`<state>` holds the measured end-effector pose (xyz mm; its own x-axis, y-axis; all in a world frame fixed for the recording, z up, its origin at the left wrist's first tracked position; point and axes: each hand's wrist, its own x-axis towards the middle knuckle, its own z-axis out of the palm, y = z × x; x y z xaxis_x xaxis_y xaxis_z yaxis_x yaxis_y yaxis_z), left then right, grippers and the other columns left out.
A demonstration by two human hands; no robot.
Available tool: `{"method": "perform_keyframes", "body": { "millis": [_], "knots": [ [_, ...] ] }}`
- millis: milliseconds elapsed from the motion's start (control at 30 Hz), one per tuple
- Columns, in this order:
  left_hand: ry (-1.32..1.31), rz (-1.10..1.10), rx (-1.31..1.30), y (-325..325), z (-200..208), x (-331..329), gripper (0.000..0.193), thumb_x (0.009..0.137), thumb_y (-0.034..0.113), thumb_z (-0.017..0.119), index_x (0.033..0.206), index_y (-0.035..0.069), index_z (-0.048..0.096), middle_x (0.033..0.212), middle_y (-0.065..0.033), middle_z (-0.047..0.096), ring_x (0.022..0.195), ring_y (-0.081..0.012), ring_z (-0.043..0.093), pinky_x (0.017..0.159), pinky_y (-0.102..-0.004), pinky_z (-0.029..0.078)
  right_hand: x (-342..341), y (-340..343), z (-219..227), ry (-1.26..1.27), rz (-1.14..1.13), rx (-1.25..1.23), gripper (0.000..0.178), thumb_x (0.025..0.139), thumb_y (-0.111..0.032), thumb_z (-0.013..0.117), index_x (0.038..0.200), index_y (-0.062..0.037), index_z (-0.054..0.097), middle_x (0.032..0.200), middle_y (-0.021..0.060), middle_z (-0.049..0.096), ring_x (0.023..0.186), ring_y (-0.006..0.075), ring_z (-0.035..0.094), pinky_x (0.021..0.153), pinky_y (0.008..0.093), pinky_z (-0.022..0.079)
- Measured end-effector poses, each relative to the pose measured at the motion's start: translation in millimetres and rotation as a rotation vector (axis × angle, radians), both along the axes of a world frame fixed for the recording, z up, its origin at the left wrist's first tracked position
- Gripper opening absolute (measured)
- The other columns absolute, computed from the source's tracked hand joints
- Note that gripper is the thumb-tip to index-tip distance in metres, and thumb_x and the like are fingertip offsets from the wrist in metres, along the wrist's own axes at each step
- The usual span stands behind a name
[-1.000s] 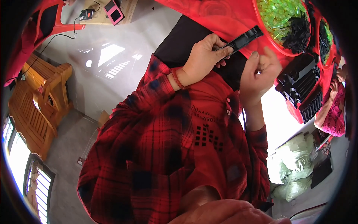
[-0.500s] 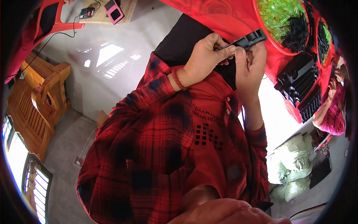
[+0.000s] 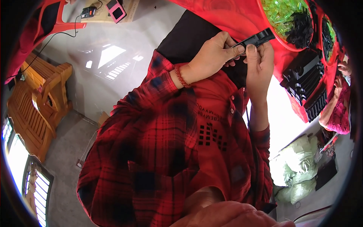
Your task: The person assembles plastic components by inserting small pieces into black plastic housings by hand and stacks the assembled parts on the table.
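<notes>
My left hand (image 3: 211,56), with a red beaded bracelet at its wrist, pinches one end of a long black plastic part (image 3: 254,40). The part has a cut-out near its far right end and is held tilted, that end higher. The thumb of my right hand (image 3: 260,68) presses on its near side, while the other fingers curl behind it and are partly hidden. Both hands are above a black cloth (image 3: 185,38) on my lap, close to the red-covered table (image 3: 236,17). Whether a smaller piece sits between my fingers, I cannot tell.
A red basin (image 3: 267,23) holds clear green-yellow pieces (image 3: 280,15) and small black pieces (image 3: 300,34). Beyond it is a second basin (image 3: 335,56). Black parts (image 3: 302,77) are stacked at the table's right edge. A co-worker's arm (image 3: 332,108), pale bags (image 3: 300,162) and wooden furniture (image 3: 36,106) flank me.
Both hands have shifted slightly to the right with the black plastic part still between them. The co-worker's hands at the far right have moved a little.
</notes>
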<state>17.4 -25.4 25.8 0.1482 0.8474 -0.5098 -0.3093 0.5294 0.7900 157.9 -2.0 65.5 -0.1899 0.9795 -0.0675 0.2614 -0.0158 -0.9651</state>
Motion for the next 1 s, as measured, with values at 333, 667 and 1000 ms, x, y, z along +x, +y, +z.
{"method": "perform_keyframes", "body": {
  "millis": [333,667,1000],
  "knots": [
    [-0.014,0.012,0.016,-0.4,4.3,-0.4,0.020,0.097,0.016,0.065,0.098,-0.001,0.056,0.086,-0.0085,0.068,0.070,-0.0115,0.065,0.063,-0.0243,0.054,4.8,1.7,0.9,0.003,0.022,-0.065,0.033,0.103,-0.010,0.054,0.130,0.0051,0.043,0.097,0.0061,0.059,0.084,0.0108,0.055,0.074,0.0251,0.046],
    [-0.300,-0.078,-0.034,12.4,-2.1,-12.1,0.017,0.094,0.008,0.063,0.100,-0.005,0.055,0.098,-0.0155,0.069,0.083,-0.0198,0.070,0.076,-0.0292,0.058,11.1,12.3,0.7,-0.088,-0.023,-0.101,0.032,0.102,-0.020,0.058,0.121,0.0045,0.050,0.089,0.0047,0.062,0.078,0.0085,0.057,0.067,0.0232,0.045],
    [-0.544,-0.203,0.035,18.4,5.0,-36.8,0.045,0.079,0.005,0.051,0.121,-0.010,0.053,0.128,-0.0259,0.060,0.110,-0.0312,0.066,0.099,-0.0380,0.052,12.9,20.3,6.0,-0.010,-0.046,-0.069,0.032,0.102,-0.022,0.057,0.120,0.0048,0.057,0.084,0.0027,0.063,0.072,0.0064,0.053,0.064,0.0224,0.041]
  ]
}}
